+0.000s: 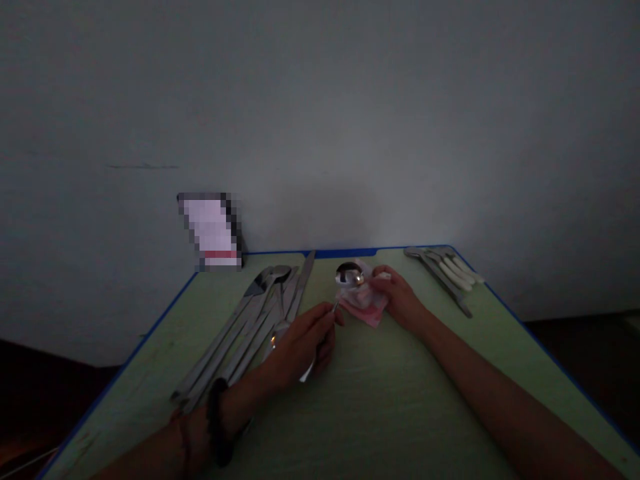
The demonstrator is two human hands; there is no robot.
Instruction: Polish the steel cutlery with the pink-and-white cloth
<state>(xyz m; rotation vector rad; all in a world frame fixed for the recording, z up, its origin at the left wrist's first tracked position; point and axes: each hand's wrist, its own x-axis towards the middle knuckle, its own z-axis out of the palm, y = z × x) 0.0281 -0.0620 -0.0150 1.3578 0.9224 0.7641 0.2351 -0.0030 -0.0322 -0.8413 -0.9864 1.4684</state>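
Observation:
A shiny metal spoon [349, 272] is held over the middle of the table, its bowl pointing away from me. My left hand [307, 337] is closed around the spoon's handle, whose end sticks out below the fingers. In my right hand [399, 297] a thin pink and white tissue [367, 307] is pinched, lying just beneath and beside the spoon's bowl. Whether the tissue touches the bowl I cannot tell. To the left, partly hidden by my left hand and forearm, lies a spread of long metal cutlery [240, 333], spoons among it.
Several utensils, some with white handles [453, 270], lie at the table's back right corner. A phone-like device with a blurred screen [213, 230] leans on the wall at the back left. The green table [380, 413] has a blue edge and meets a grey wall [320, 120].

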